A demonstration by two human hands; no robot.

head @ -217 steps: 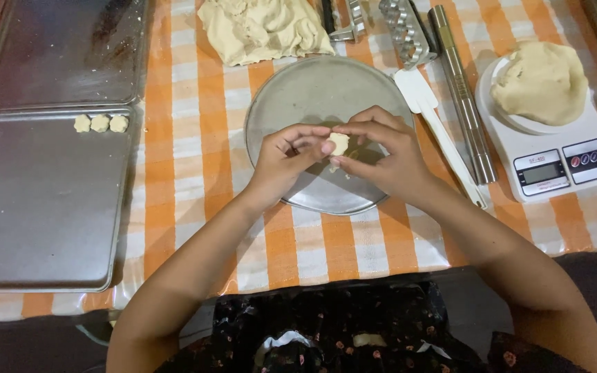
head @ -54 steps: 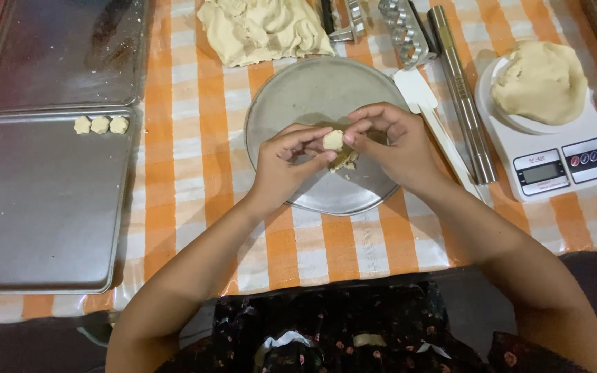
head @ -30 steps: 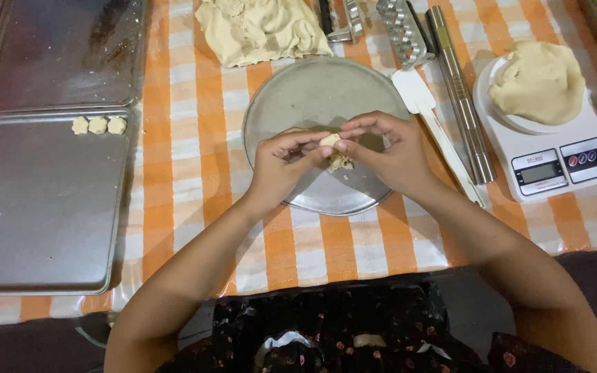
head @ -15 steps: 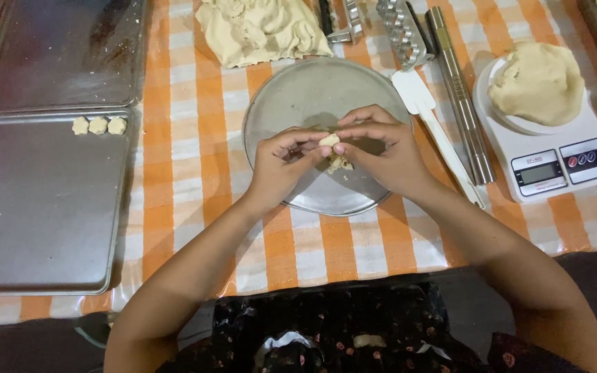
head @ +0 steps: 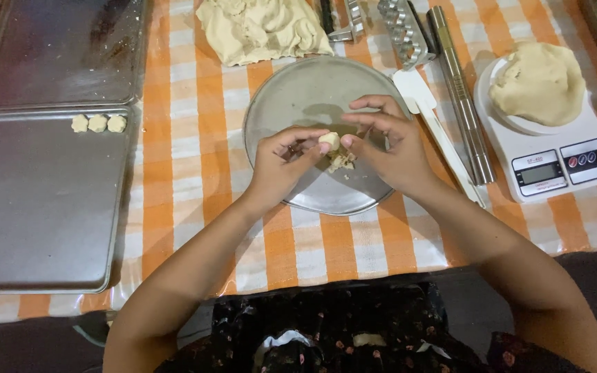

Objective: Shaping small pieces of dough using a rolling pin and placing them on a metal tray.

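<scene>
Dough ball [head: 328,141], small and pale, is pinched between my two hands over the round grey plate [head: 291,97], held just above it rather than resting on it. Only the head view to go by, so that's all I've got.

Left hand [head: 281,162] has thumb and forefinger closed on the ball from the left, other fingers curled under. Right hand [head: 385,145] meets it from the other side, fingertips nipping the ball, the rest loosely fanned. So both are mostly closed, sharing one small lump.

Under the hands there's a little heap of dough crumbs [head: 342,163] on the plate.

Off to the left, a baking tray [head: 36,228] has three shaped pieces [head: 97,123] in a row at its top edge. A big slab of dough [head: 260,27] sits above the plate, another lump on the kitchen scale [head: 554,152], and a white spatula [head: 430,117] and metal rolling pin [head: 461,97] lie between plate and scale.

My worry: the dough looks crumbly, so squeezing too hard could crack the ball or shed more bits. A loose pinch could drop it into the crumbs.
</scene>
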